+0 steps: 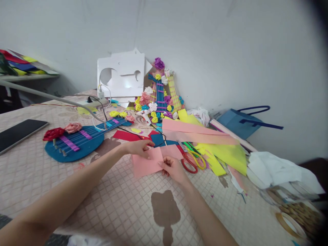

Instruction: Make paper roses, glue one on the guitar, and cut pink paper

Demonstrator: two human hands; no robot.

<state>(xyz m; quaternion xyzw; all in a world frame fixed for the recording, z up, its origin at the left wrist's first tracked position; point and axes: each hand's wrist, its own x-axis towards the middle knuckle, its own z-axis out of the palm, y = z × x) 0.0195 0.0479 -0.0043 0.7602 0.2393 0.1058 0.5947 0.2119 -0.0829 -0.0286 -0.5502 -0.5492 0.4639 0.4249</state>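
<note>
A folded piece of pink crepe paper is between my hands, low over the table. My left hand has its fingers closed at the paper's upper edge, thumb against the near face. At the right edge, my right hand pinches the paper between thumb and fingers. Another pink strip lies just behind. Close by on the right are red-handled scissors and yellow-handled scissors. Dark blue and red pieces lie beyond my left hand.
A blue guitar-shaped craft with paper roses lies left, near a phone. A white glue gun rests behind, before decorated crafts. Pink and yellow sheets pile up right. A tape roll sits at the near right.
</note>
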